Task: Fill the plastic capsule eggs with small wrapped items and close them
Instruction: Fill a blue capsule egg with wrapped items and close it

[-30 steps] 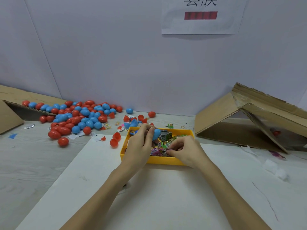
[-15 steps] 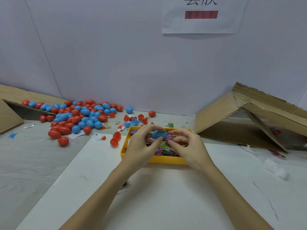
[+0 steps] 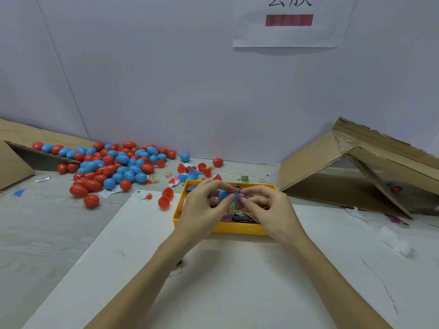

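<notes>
Both hands met over the yellow tray (image 3: 237, 230) at frame centre. Left hand (image 3: 202, 210) pinched a blue egg half (image 3: 226, 195) between thumb and curled fingertips, holding it above the tray's middle. Right hand (image 3: 268, 210) pinched a small pink wrapped item (image 3: 242, 199) between thumb and index finger, its tip touching or just beside the blue half's right edge; could not tell if it was inside the shell. The other right fingers were curled under, partly hidden.

The tray sat on the far edge of a white board (image 3: 225, 281) that filled the lower centre of the frame. The tray held a heap of small wrapped items (image 3: 234, 213), mixed pink, green and dark.

A pile of closed red and blue eggs (image 3: 114, 167) lay at middle left on the grey table (image 3: 47, 222), spilling from a flattened cardboard box (image 3: 14, 162) at the left edge. Two red egg halves (image 3: 165, 198) lay just left of the tray, touching each other. More loose red and blue halves (image 3: 192, 170) were scattered behind the tray near the wall.

A second cardboard box (image 3: 344, 172) lay tipped on its side at middle right. A white paper sign (image 3: 292, 32) hung on the wall at top centre, with a red bar on it.
</notes>
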Motion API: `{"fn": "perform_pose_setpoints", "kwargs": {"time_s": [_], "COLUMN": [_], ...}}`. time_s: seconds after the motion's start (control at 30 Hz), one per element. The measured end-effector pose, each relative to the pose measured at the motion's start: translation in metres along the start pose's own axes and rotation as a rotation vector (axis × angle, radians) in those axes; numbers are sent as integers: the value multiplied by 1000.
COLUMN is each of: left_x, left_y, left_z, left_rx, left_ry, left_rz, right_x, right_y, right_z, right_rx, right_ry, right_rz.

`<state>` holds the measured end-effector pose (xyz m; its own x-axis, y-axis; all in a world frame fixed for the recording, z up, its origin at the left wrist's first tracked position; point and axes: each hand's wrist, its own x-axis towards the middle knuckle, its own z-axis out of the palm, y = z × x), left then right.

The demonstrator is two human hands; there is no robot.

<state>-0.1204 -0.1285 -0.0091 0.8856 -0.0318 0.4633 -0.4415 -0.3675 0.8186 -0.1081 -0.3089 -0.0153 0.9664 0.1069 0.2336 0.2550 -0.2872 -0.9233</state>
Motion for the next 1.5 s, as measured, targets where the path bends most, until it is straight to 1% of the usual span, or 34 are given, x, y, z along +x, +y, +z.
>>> {"fn": "perform_pose_setpoints", "kwargs": {"time_s": [0.2,0.37,0.63,0.87,1.07,1.3,1.5], "left_x": [0,-1,0,0,0,2,1], "left_y": [1,3,6,8,6,3,1], "left_z": [0,2,-1,-2,-1,-2,0], "left_rx": [10,25,-10,-4,38,61,65], "left_ry": [-8,-4,32,47,1,27,-39], "left_rz": [-8,-14,-19,29,53,38,24], "right_x": [1,3,1,1,1,1,-2], "right_y": [0,-1,-2,-1,1,0,-2], "right_z": [-2,-8,-4,-3,-3,-4,-2], "right_rx": [44,90,95,73,64,33,-20], "right_ry": [38,2,-11,-27,-73,-94,-146], "right_rz": [12,53,35,36,32,29,-9]}}
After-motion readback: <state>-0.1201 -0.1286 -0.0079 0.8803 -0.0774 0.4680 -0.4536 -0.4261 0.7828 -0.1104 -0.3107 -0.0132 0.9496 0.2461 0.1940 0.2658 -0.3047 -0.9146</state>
